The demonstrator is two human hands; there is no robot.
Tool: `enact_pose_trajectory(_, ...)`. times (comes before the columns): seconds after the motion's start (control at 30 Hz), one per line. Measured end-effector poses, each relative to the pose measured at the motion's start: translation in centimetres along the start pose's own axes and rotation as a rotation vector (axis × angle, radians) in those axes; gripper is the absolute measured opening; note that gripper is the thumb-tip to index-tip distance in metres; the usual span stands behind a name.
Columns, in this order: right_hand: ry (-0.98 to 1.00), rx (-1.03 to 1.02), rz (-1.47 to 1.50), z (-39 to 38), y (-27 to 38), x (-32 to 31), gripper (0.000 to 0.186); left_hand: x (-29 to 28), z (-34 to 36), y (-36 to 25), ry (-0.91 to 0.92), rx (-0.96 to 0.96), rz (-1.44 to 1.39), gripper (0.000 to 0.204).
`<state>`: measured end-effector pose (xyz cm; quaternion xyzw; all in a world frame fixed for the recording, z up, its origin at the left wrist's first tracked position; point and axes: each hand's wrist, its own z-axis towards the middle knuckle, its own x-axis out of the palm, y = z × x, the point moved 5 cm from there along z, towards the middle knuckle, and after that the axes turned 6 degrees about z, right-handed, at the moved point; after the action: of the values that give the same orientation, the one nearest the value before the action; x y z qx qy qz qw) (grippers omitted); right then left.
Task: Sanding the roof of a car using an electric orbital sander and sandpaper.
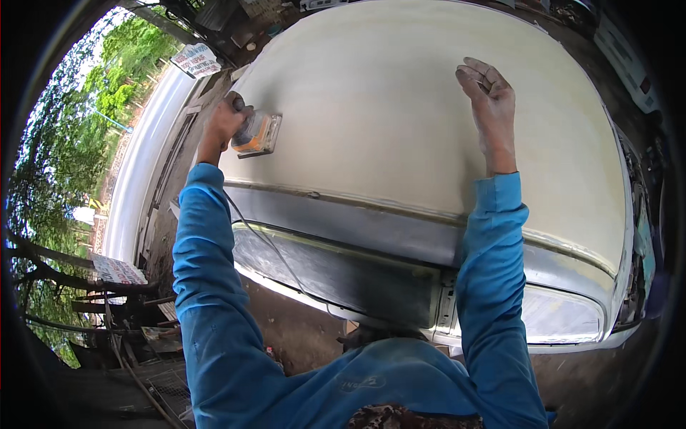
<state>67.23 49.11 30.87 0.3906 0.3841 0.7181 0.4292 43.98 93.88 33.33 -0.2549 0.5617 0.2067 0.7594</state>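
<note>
My left hand [227, 123] is closed round the top of an orange and grey power sander [250, 137]. Its square base pad rests on the pale cream vehicle roof [371, 107], near the left edge. A thin grey cord [275, 247] trails past my left forearm and down across the dark side window. Over the right part of the roof hangs my right hand [491, 107], dusty, its fingers loosely bent and apart with nothing in them. Whether it touches the roof is hard to make out; a soft shadow lies beside the wrist.
Below the roof edge run a raised gutter rail [357, 202] and dark side windows [343, 275]. To the left stand signboards [196, 61], a pale road [150, 164] and trees. Cluttered parts [647, 214] line the right side. Poles and scrap [128, 343] lie at lower left.
</note>
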Motion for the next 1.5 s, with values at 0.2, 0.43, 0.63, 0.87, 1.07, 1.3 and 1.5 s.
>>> enact_pose_trajectory(0.2,0.015,0.021,-0.031,0.1,-0.2,0.8,0.044,-0.6,-1.1,3.5,-0.016,-0.023,0.001,0.045)
enact_pose_trajectory(0.43,0.041,0.020,-0.047,-0.3,-0.1,1.2,0.045,0.0,-3.6,-3.1,-0.002,0.118,-0.092,0.042)
enact_pose_trajectory(0.63,0.075,0.007,-0.078,-0.6,-1.0,1.7,0.046,-0.3,-6.4,-13.5,0.022,0.268,-0.067,0.037)
enact_pose_trajectory(0.87,0.115,-0.040,-0.135,-1.1,-0.9,2.6,0.047,-0.2,-9.3,-21.5,-0.020,0.454,-0.091,0.033)
enact_pose_trajectory(1.07,0.156,-0.029,-0.134,-1.0,-1.5,2.4,0.046,-0.2,-10.4,-23.0,-0.033,0.474,-0.078,0.034)
enact_pose_trajectory(1.3,0.179,-0.074,-0.329,-1.3,-3.2,1.0,0.046,-0.4,-8.3,-16.8,-0.046,0.362,-0.006,0.034)
enact_pose_trajectory(1.5,0.293,-0.144,-0.565,-2.4,-2.3,1.3,0.044,0.1,-5.7,-9.2,-0.050,0.305,-0.028,0.034)
